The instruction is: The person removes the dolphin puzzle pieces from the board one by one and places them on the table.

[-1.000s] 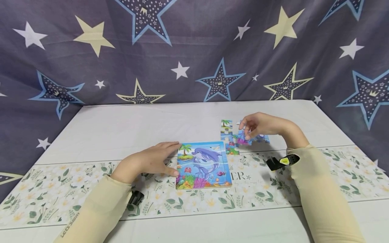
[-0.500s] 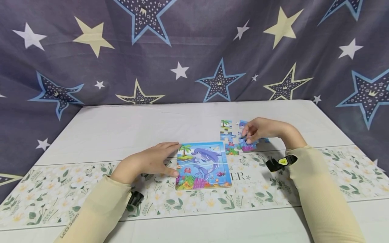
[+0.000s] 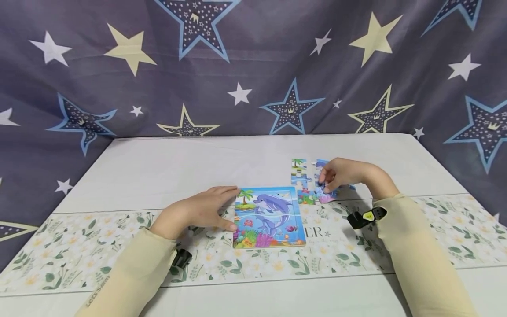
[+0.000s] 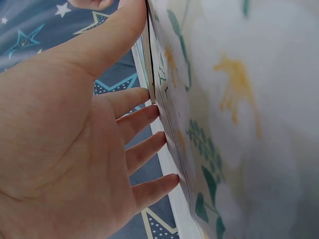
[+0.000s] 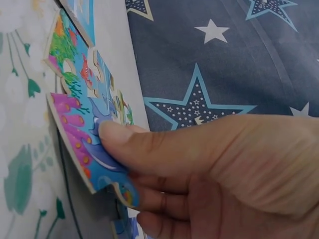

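Note:
My right hand (image 3: pixel 346 172) pinches a jigsaw puzzle piece between thumb and fingers. In the right wrist view this piece (image 5: pixel 75 127) shows pink coral on blue and slants close over the cloth, its edge right beside a green-coral piece (image 5: pixel 65 45). A strip of pieces (image 3: pixel 299 178) with a palm tree lies left of that hand, and a dolphin piece (image 3: pixel 320 164) shows behind the fingers. My left hand (image 3: pixel 194 211) lies with spread fingers at the left edge of a dolphin picture board (image 3: pixel 269 215), thumb and fingertips at its side.
A white table with a floral cloth band (image 3: pixel 130 246) lies beneath everything. More blue pieces (image 3: pixel 349 188) show partly behind the right hand. A dark star-patterned curtain (image 3: pixel 253 57) stands along the table's back edge.
My right hand has brought the coral piece slightly toward me, to beside the lower end of the palm-tree strip, uncovering the dolphin piece behind. The left hand keeps its place at the board.

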Motion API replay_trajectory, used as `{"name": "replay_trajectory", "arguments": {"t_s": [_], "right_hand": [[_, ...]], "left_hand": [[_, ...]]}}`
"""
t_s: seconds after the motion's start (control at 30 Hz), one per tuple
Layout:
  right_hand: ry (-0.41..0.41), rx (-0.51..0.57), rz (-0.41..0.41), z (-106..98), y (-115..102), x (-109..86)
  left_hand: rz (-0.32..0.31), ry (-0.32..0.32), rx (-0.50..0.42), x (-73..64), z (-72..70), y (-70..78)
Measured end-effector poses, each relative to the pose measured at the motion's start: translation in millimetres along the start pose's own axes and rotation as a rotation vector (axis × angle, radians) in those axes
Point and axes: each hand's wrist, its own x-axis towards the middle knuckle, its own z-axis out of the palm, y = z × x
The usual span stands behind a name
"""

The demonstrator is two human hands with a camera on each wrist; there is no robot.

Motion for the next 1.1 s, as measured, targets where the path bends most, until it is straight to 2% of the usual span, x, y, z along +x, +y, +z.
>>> {"name": "replay_trajectory", "arguments": {"t_s": [0.67,0.9,1.1], "right_hand": [[-0.002,-0.112,0.002,6.9,-8.3,-12.3],[0.041,-0.142,-0.014,12.3,-5.9,-16.6],[0.067,-0.126,-0.02,14.5,-0.5,-18.5]], "left_hand": [[-0.003,-0.008,-0.013,0.5,-1.0,1.3],[-0.003,-0.014,-0.012,0.4,-0.6,1.0],[-0.005,-0.011,-0.007,1.3,-0.6,1.8]]}}
